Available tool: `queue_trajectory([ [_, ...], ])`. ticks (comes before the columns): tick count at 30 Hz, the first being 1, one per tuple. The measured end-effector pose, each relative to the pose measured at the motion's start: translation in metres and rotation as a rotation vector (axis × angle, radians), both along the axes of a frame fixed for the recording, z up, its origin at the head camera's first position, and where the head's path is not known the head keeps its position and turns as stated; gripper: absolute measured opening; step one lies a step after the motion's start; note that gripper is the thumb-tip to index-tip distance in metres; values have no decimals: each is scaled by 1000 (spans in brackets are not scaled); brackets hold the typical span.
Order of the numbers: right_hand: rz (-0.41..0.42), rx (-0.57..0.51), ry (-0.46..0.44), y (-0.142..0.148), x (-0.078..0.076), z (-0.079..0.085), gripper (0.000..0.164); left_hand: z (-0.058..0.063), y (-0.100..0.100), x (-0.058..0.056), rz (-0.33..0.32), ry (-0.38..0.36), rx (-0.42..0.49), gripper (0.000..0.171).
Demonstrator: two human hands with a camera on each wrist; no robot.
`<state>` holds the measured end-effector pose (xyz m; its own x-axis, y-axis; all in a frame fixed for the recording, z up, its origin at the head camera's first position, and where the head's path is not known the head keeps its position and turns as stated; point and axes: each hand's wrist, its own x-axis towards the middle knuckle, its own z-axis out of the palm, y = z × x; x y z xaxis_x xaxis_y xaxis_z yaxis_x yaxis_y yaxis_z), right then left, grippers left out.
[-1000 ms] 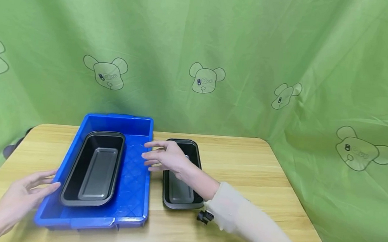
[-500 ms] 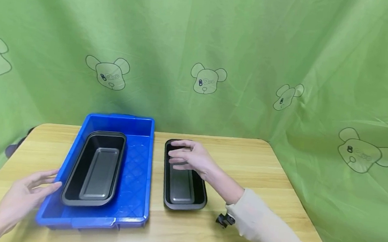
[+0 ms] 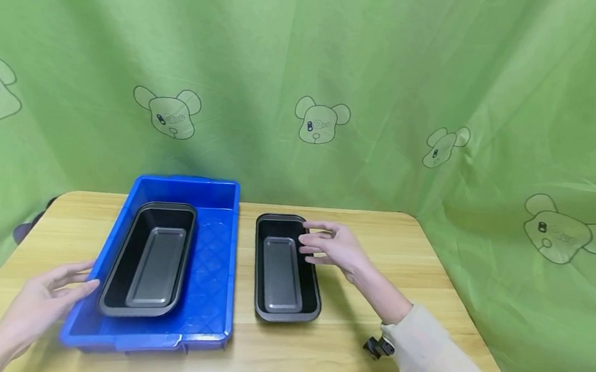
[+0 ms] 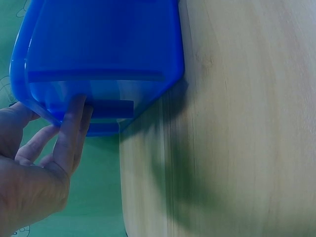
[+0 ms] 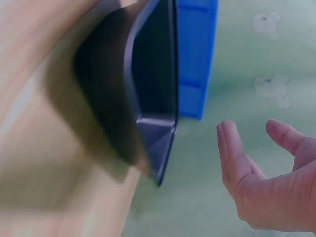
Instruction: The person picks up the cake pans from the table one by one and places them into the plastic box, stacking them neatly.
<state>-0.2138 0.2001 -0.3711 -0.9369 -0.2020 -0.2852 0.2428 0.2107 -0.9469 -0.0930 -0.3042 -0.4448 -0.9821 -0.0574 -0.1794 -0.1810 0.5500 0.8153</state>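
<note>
A blue plastic bin (image 3: 206, 297) stands on the left of the table, and in its left part lies a dark loaf pan (image 3: 158, 268). My left hand (image 3: 41, 305) grips the bin's left wall. Its thumb is at the rim, while in the left wrist view its fingers (image 4: 71, 128) lie against the outside. A second dark loaf pan (image 3: 282, 277) sits on the wood to the right of the bin. Over that pan's right rim hovers my right hand (image 3: 340, 251), fingers spread and holding nothing. In the right wrist view, the hand (image 5: 276, 182) appears apart from the pan.
The light wooden table (image 3: 376, 265) extends to the right of the second pan. A green curtain (image 3: 255, 74) with mouse-like heads hangs behind and to the right. A small black device (image 3: 379, 348) is at my right sleeve (image 3: 438, 355).
My right hand has moved right, from beside the bin's right wall, across the second loaf pan to its right rim. The left hand has stayed on the bin. Both pans have stayed put.
</note>
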Motion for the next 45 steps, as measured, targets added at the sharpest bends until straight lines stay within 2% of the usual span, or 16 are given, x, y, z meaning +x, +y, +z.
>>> queue_trajectory([
  [9, -85, 24, -47, 33, -12, -31, 58, 0, 1, -2, 0, 1, -6, 73],
  [15, -140, 32, -79, 43, -18, -53, 59, -2, 1, -2, -1, 22, -8, 71],
  [20, -145, 19, -98, 44, -19, -67, 61, -1, 0, -3, 2, 13, -8, 72],
  [30, -141, -8, -119, 32, -20, -74, 59, 0, 0, -3, 5, 11, -14, 73],
  [45, -131, 41, -141, 20, -25, -80, 60, -2, -1, 0, 9, 30, 1, 71],
])
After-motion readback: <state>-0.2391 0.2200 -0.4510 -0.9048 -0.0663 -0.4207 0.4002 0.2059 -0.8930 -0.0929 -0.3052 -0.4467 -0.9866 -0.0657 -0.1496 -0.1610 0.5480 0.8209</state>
